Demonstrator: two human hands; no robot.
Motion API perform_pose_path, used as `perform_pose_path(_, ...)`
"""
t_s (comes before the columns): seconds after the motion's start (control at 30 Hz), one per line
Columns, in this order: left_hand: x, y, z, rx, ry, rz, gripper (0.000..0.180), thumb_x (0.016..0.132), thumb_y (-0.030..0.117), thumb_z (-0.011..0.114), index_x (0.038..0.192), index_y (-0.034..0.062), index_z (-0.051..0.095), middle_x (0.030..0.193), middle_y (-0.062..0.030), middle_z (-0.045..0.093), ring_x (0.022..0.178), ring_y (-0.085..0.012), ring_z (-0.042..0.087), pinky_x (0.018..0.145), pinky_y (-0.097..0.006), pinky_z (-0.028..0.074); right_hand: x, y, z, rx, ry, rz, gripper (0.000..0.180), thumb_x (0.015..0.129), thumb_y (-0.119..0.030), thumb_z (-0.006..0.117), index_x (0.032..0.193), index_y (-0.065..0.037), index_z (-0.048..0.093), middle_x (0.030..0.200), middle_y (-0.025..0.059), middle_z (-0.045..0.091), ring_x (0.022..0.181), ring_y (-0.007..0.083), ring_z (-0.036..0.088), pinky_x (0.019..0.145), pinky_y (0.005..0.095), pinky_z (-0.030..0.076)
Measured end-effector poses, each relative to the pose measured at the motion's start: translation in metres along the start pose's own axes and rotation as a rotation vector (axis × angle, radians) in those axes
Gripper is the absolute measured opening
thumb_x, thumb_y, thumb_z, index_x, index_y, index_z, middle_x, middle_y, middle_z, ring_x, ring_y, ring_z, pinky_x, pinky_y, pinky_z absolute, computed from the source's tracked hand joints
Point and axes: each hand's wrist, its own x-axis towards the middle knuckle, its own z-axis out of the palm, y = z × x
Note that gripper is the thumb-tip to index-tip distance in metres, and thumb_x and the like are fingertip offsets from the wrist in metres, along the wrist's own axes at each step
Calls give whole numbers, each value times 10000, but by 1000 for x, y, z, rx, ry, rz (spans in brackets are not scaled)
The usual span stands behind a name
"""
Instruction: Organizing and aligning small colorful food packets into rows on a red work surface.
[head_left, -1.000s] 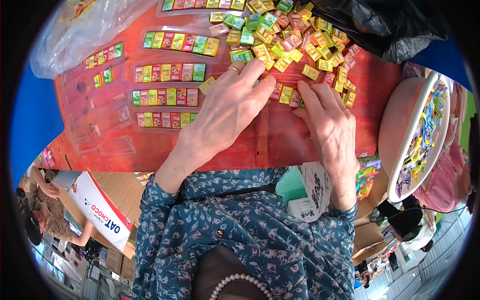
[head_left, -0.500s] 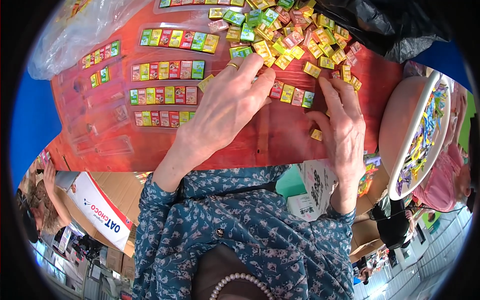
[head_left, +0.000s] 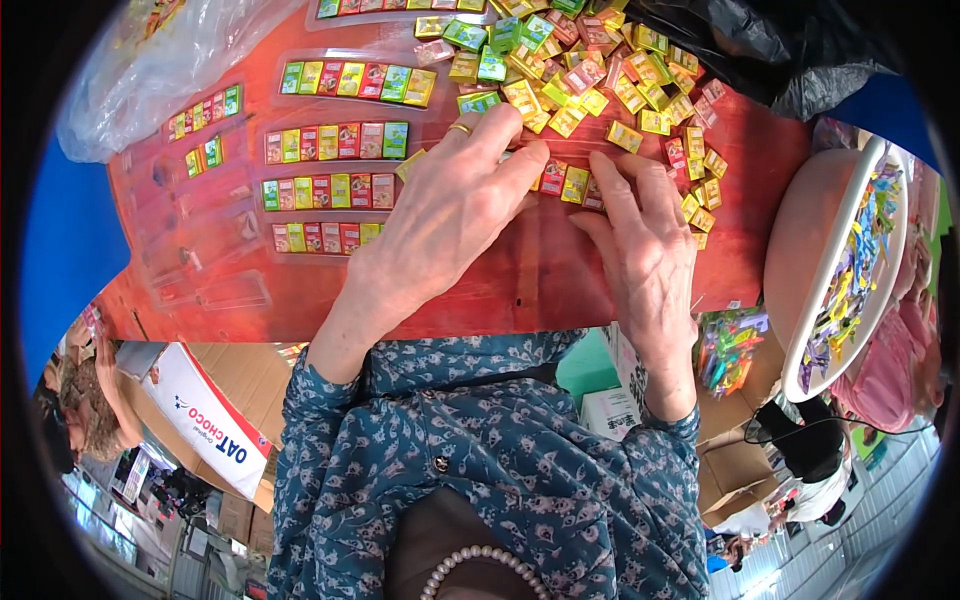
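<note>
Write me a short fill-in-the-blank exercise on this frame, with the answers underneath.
1. A short row of small boxes lies ____ the left hand and the right hand.
2. The ring is on the ____ hand.
3. The white-rimmed tub stands on the person's ____ side.
4. The table is coloured ____.

Missing words: between; left; right; red.

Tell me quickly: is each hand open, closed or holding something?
Left hand: curled at a box row; grip cannot be told.
Right hand: curled at its right end; grip unclear.
</note>
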Motion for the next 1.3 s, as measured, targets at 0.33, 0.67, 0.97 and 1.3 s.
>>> perform_pose_path(0.33, 1, 2, -4, -21, -42, -33, 419, 636, -48, 771, 1032, -3, 641, 958, -105, 534, 896, -280, 598, 741, -382, 517, 4, 2, 10, 94, 40, -72, 437, 728, -70, 764, 1148, -41, 647, 953, 118, 536, 857, 297, 568, 648, 399, 506)
perform_pose_path(0.67, -3, 6, -2, 21, -54, -60, 441, 699, 12, 769, 1120, 9, 641, 1017, -105, 535, 935, -283, 597, 766, -400, 526, -6, -1, 12, 36, 94, -17, 549, 668, -42, 796, 1187, -16, 619, 1136, 153, 529, 1015, 360, 521, 814, 434, 504)
perform_pose_path(0.97, 2, 7, -2, 11, -63, -15, 297, 807, 39, 645, 1097, -25, 649, 1044, -150, 518, 935, -309, 591, 746, -396, 528, -5, 0, 10, 90, 96, 45, 543, 649, -24, 802, 1165, -4, 635, 1161, 160, 540, 1055, 372, 508, 839, 449, 494)
perform_pose_path(1.3, -1, 10, -1, -9, -36, 6, 252, 854, 120, 565, 1065, -5, 625, 1107, -141, 559, 1017, -328, 568, 855, -414, 491, 2, -2, 9, 149, 60, -8, 436, 685, 36, 730, 1116, -7, 679, 1026, 140, 588, 939, 340, 562, 807, 416, 475)
